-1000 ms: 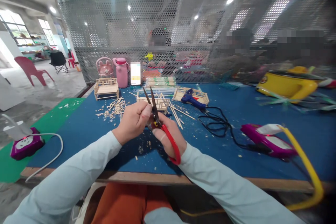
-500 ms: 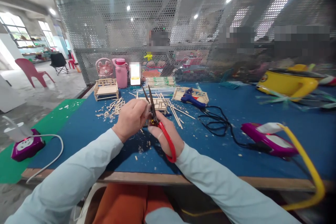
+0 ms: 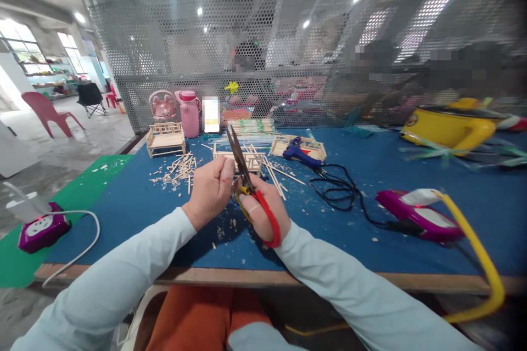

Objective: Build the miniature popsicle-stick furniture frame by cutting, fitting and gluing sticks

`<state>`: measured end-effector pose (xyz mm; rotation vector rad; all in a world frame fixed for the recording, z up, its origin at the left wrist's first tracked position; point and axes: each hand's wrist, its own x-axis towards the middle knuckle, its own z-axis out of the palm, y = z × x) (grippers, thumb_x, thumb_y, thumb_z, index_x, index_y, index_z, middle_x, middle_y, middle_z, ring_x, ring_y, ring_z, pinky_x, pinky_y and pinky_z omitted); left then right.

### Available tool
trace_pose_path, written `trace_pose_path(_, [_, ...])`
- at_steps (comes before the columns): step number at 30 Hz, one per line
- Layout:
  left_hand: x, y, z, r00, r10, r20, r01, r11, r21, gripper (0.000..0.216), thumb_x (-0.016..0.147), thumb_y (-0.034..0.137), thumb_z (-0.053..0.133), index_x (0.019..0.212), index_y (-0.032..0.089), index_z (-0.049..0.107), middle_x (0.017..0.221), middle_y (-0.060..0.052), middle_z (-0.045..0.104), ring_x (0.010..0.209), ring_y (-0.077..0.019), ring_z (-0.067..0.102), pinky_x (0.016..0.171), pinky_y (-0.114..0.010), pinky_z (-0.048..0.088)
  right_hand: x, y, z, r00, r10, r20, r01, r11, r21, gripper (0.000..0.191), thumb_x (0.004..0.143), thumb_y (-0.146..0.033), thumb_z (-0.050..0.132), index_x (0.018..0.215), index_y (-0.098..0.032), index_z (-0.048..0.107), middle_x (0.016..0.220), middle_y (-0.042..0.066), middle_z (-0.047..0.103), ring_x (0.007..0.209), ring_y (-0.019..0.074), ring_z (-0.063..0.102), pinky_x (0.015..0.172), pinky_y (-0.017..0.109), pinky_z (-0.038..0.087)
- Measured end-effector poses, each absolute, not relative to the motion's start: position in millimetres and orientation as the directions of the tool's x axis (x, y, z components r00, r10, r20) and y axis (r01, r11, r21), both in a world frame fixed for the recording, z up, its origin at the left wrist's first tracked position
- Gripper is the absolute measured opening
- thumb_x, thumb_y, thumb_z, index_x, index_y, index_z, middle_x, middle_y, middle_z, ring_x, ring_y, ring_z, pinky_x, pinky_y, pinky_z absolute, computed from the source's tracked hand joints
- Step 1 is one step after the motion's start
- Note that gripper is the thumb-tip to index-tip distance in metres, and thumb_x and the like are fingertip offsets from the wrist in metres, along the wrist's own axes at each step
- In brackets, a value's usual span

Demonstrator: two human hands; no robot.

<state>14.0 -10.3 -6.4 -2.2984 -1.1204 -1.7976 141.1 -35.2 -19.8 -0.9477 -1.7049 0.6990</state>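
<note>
My right hand [image 3: 265,209] grips a pair of red-handled scissors [image 3: 269,216], blades pointing up and away and nearly closed together. Close beside the blades, my left hand [image 3: 212,186] is closed with its thumb pressed on the fingers; whatever it pinches is too small or hidden to make out. Behind both hands sits a small stick-built frame [image 3: 251,162], partly covered by them. Loose wooden sticks [image 3: 278,175] lie to its right, and a heap of short cut pieces [image 3: 177,170] lies to its left.
A blue glue gun [image 3: 302,152] rests on another stick piece, its black cable [image 3: 341,194] coiled nearby. Purple power strips [image 3: 415,216] flank the workspace. A miniature stick bench [image 3: 167,140], pink bottle [image 3: 190,115], lit phone [image 3: 211,115] and yellow pot [image 3: 447,129] stand farther back, before a perforated screen [image 3: 185,38].
The scissor blades have come together from a wider gap, and the scissors have shifted slightly right, away from my left hand. My left hand stays closed and has moved little.
</note>
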Motion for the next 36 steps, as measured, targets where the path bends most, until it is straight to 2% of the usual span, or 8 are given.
trace_pose_path(6, [18,-8,-9,0.101,0.803,0.587,0.166,-0.596,0.786,0.041,0.09,0.042,0.033,0.057,0.018,0.036,0.052,0.004,0.037,0.049,-0.0073,0.036,0.05,-0.021,0.03,140,-25,-21,-0.188,0.845,0.501,0.24,0.534,-0.81,0.026,0.07,-0.026,0.051,0.096,-0.021,0.051,0.074,0.0,0.055,0.068,0.0168,0.051,0.073,0.033,0.043])
trace_pose_path(13, [8,13,-9,0.013,0.892,0.453,-0.131,-0.447,0.885,0.03,0.084,0.043,0.046,0.068,0.018,0.043,0.051,0.007,0.037,0.042,-0.0051,0.033,0.041,-0.018,0.027,165,-32,-1,-0.043,0.918,0.395,0.442,0.372,-0.816,0.032,0.07,-0.038,0.056,0.093,-0.021,0.042,0.071,0.0,0.057,0.06,0.0154,0.053,0.063,0.031,0.045])
trace_pose_path(17, [-2,27,-11,-0.05,0.915,0.399,-0.182,-0.401,0.898,0.022,0.084,0.037,0.048,0.074,0.017,0.047,0.056,0.006,0.041,0.041,-0.004,0.032,0.039,-0.017,0.026,218,-58,-3,0.012,0.93,0.367,0.701,0.254,-0.667,0.036,0.062,-0.036,0.062,0.088,-0.022,0.041,0.069,0.0,0.059,0.057,0.0154,0.055,0.058,0.029,0.046])
trace_pose_path(22, [2,30,-24,0.012,0.911,0.412,-0.134,-0.406,0.904,0.024,0.084,0.036,0.047,0.07,0.017,0.046,0.059,0.006,0.043,0.045,-0.0034,0.034,0.043,-0.017,0.028,271,-84,-19,0.103,0.986,0.133,0.892,-0.032,-0.452,0.026,0.064,-0.041,0.057,0.082,-0.023,0.052,0.07,0.004,0.068,0.062,0.0225,0.064,0.056,0.031,0.048])
trace_pose_path(26, [11,23,-33,0.105,0.916,0.387,-0.03,-0.386,0.922,0.029,0.081,0.039,0.051,0.064,0.016,0.045,0.054,0.006,0.042,0.046,-0.0034,0.034,0.046,-0.017,0.028,280,-67,-28,0.027,0.979,0.201,0.993,-0.003,-0.116,0.026,0.076,-0.036,0.048,0.089,-0.02,0.063,0.079,0.009,0.07,0.073,0.0271,0.066,0.061,0.034,0.048])
trace_pose_path(30, [16,16,-34,0.214,0.955,0.206,-0.057,-0.198,0.979,0.034,0.076,0.046,0.054,0.062,0.015,0.047,0.051,0.006,0.045,0.042,-0.003,0.034,0.042,-0.018,0.026,273,-45,-13,-0.106,0.966,0.234,0.983,0.067,0.169,0.028,0.078,-0.03,0.048,0.091,-0.016,0.068,0.091,0.014,0.069,0.077,0.0289,0.066,0.063,0.037,0.05])
trace_pose_path(32, [18,14,-35,0.284,0.954,0.1,-0.115,-0.069,0.991,0.036,0.073,0.049,0.056,0.067,0.015,0.051,0.053,0.005,0.047,0.04,-0.0024,0.033,0.039,-0.017,0.024,260,-42,2,-0.185,0.928,0.324,0.98,0.148,0.135,0.029,0.076,-0.025,0.05,0.099,-0.016,0.067,0.097,0.013,0.068,0.083,0.0278,0.066,0.069,0.037,0.051])
trace_pose_path(36, [20,14,-37,0.375,0.927,0.031,-0.227,0.059,0.972,0.042,0.068,0.055,0.061,0.074,0.014,0.054,0.055,0.005,0.045,0.04,-0.0014,0.033,0.037,-0.015,0.022,216,-29,23,-0.317,0.838,0.444,0.868,0.445,-0.221,0.028,0.082,-0.031,0.048,0.097,-0.02,0.068,0.095,0.005,0.071,0.085,0.0198,0.065,0.077,0.03,0.05])
